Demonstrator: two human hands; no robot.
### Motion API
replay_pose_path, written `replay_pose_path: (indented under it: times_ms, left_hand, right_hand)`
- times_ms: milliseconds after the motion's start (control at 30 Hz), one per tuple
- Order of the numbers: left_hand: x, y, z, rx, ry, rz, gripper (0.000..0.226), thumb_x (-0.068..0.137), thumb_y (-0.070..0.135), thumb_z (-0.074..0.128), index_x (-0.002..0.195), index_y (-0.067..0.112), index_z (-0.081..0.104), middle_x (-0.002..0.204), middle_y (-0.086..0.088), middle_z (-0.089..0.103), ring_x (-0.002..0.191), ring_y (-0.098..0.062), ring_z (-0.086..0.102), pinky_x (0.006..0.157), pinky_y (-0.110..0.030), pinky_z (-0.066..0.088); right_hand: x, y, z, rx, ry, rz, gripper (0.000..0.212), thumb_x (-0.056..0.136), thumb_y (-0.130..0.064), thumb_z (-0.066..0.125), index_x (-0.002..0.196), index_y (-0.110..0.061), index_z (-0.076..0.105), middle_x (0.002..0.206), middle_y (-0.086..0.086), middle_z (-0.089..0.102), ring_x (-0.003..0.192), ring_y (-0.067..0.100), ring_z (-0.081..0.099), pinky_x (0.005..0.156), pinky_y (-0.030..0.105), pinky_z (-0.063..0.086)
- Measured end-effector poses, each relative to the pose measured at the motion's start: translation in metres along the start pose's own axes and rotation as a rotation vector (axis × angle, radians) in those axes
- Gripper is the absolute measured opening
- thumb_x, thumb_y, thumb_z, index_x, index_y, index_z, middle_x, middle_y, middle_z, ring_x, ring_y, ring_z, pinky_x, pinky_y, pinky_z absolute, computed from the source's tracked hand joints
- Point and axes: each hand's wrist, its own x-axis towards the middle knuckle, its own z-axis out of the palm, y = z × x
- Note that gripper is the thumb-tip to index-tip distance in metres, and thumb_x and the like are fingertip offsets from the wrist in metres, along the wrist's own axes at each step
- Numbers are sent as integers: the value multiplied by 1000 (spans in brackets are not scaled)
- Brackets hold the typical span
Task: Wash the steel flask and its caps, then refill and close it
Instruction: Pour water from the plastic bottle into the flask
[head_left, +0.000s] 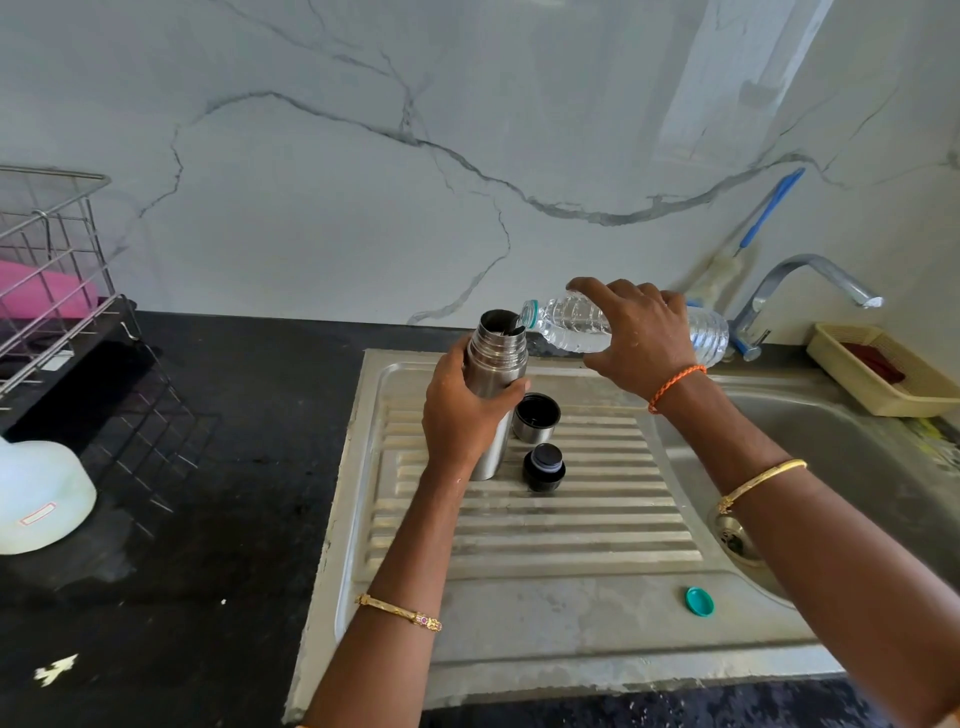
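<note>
Head view: right hand tilting bottle

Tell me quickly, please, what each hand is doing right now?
Left hand: closed around the steel flask, holding it upright on the drainboard.
Right hand: closed around the plastic water bottle, tipped toward the flask's mouth.

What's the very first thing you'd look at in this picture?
The clear plastic bottle, tipped by the right hand so its mouth meets the open steel flask. The left hand grips the flask upright on the ribbed drainboard. Just right of the flask sit its two caps, the steel cup cap and the black stopper.
</note>
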Motion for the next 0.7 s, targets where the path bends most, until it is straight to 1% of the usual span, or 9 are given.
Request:
replay_pose_path:
  times_ms: [167, 367, 600, 700]
  left_hand:
    - [0, -1, 0, 4, 7, 6, 53, 64, 37, 86, 108, 35, 56, 103, 9, 67, 91, -7, 62, 78, -35, 55]
    - [-1, -1, 0, 6, 11, 10, 56, 64, 37, 86, 113, 30, 59, 104, 10, 67, 91, -7, 62, 76, -34, 55]
    - [-1, -3, 0, 9, -1, 8, 54, 65, 40, 85, 110, 32, 58, 102, 10, 67, 90, -6, 63, 76, -36, 56]
    - [-1, -2, -1, 7, -3, 8, 54, 65, 39, 86, 110, 33, 57, 102, 10, 67, 90, -5, 62, 76, -35, 56]
  right_hand:
    - [0, 0, 0, -5, 2, 1, 71, 77, -27, 71, 139, -34, 36, 125, 7, 57, 118, 32, 48, 102, 48, 29]
    - [0, -1, -1, -17, -1, -3, 72, 78, -27, 71, 140, -34, 35, 128, 7, 56, 120, 32, 47, 103, 48, 28]
    - [0, 0, -4, -20, 6, -5, 72, 78, -28, 73, 140, -34, 36, 129, 7, 56, 121, 33, 46, 103, 48, 28]
    - [0, 1, -5, -28, 4, -5, 72, 78, -29, 72, 140, -34, 36, 130, 7, 55, 121, 33, 46, 104, 48, 27]
